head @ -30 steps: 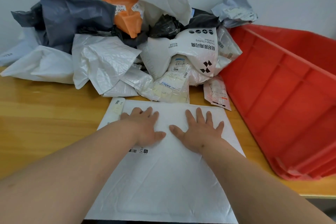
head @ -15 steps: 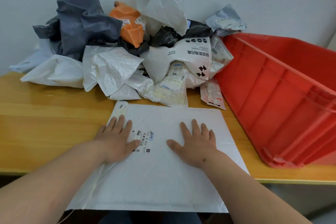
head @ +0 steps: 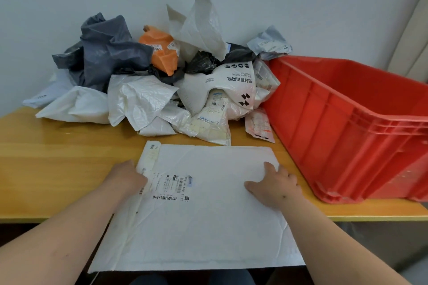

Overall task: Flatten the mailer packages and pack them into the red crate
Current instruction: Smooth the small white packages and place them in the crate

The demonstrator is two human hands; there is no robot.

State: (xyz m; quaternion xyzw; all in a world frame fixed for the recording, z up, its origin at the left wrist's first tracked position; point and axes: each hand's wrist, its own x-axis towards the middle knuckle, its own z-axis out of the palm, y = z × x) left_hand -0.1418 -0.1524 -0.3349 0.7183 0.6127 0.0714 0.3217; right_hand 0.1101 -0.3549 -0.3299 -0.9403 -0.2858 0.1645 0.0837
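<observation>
I see my left hand (head: 126,178) and right hand (head: 275,184) each gripping a side edge of the white bubble mailer (head: 203,210) lying flat on the counter (head: 58,157).

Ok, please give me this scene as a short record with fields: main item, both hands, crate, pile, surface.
main item: large flat white padded mailer, overhanging the table's near edge
left hand: grips the mailer's left edge
right hand: fingers curled at its right edge
crate: red plastic crate, right of the mailer
pile: crumpled grey, orange, black and white mailer bags against the wall
surface: wooden table
</observation>
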